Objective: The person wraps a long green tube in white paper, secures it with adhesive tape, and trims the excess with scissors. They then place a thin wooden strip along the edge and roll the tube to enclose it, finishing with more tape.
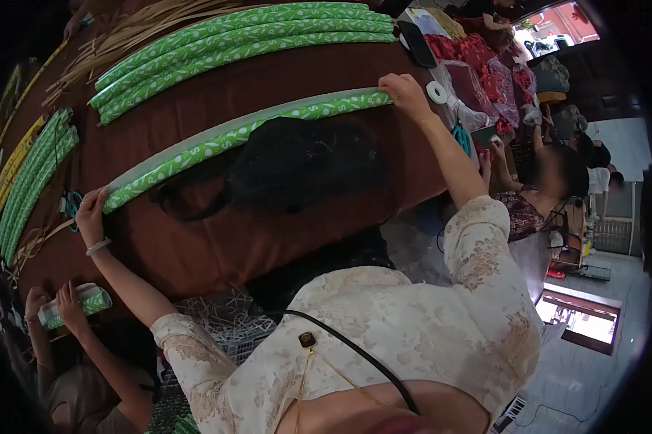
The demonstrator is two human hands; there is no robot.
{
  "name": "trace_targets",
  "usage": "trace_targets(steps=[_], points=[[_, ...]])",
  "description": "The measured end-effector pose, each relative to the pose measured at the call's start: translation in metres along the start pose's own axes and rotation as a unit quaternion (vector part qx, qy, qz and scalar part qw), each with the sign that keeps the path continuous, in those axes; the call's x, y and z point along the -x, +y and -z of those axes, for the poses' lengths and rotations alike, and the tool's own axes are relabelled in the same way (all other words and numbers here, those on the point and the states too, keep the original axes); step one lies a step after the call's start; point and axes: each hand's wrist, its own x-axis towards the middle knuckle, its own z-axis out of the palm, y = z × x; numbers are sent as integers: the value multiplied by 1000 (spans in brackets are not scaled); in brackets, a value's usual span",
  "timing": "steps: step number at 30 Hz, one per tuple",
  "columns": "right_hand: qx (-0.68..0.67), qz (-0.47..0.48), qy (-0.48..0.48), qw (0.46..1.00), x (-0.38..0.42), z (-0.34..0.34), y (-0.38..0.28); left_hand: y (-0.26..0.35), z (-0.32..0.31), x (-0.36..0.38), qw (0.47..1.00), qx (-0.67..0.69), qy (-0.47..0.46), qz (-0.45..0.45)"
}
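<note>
- In the head view, the person's left hand (91,210), a pale bracelet at its wrist, grips the left end of a long green patterned strip (214,145) between its fingers.
- The right hand (405,95) pinches the right end of that strip, so the 2 hands have it stretched across the brown cloth (217,249) on the table, a pale band showing along its far edge.
- A black bag (308,163) lies on the near side of the strip, overlapping its middle.
- On the far side I see 3 green rolls (246,36) side by side, with thin tan strips (105,47) beyond them to the left.
- Just right of the right hand sits a white ring (431,95); farther off is a dark phone (417,45).
- Teal-handled scissors (71,205) lie just left of the left hand.
- At the near left, a co-worker's 2 hands hold a short green-and-white roll (87,304).
</note>
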Motion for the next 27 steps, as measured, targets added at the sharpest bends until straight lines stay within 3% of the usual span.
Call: trace_targets(steps=[5, 17, 26, 27], points=[[3, 20, 33, 999, 2, 0, 4, 8, -3, 3, 1000, 22, 6, -18], [62, 35, -6, 997, 9, 6, 31, 8, 0, 1, 1000, 2, -2, -2], [105, -17, -57, 993, 23, 20, 65, 18, -5, 4, 1000, -5, 9, 6], [104, -58, -90, 989, 21, 27, 63, 13, -4, 3, 1000, 1, 10, -1]])
